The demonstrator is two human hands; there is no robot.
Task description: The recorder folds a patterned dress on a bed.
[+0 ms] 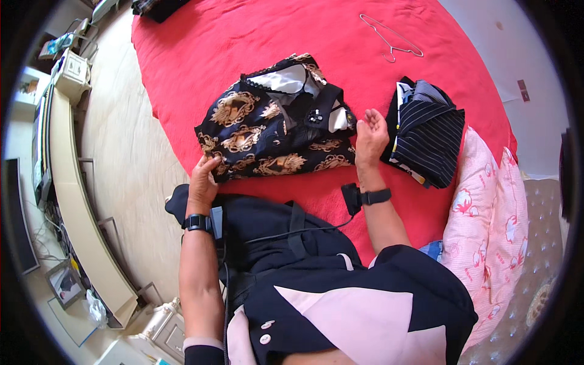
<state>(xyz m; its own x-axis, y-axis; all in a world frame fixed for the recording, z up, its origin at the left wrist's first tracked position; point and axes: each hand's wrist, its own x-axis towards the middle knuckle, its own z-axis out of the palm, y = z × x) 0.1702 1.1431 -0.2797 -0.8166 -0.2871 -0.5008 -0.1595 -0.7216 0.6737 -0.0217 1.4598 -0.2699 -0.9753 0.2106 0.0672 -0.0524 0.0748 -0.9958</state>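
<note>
A black garment with gold ornamental print [280, 161] lies partly folded on the red bedspread [292, 30]. White lining shows in its opening at the top, and a dark collar piece with shiny beads [315, 115] rests toward its right side. At the lower left corner, my left hand [203, 179] pinches the edge of the cloth between thumb and fingers. Beside the garment's right edge, my right hand [371, 137] is raised with the palm partly turned inward and its fingers loosely extended; nothing is in it.
Folded dark striped clothes [429, 131] are stacked to the right. A thin wire hanger [392, 44] lies at the far right. Pink patterned pillows [485, 225] sit at the right edge. Dark folded cloth [159, 7] is at the far left. A long low cabinet [79, 201] runs along the left.
</note>
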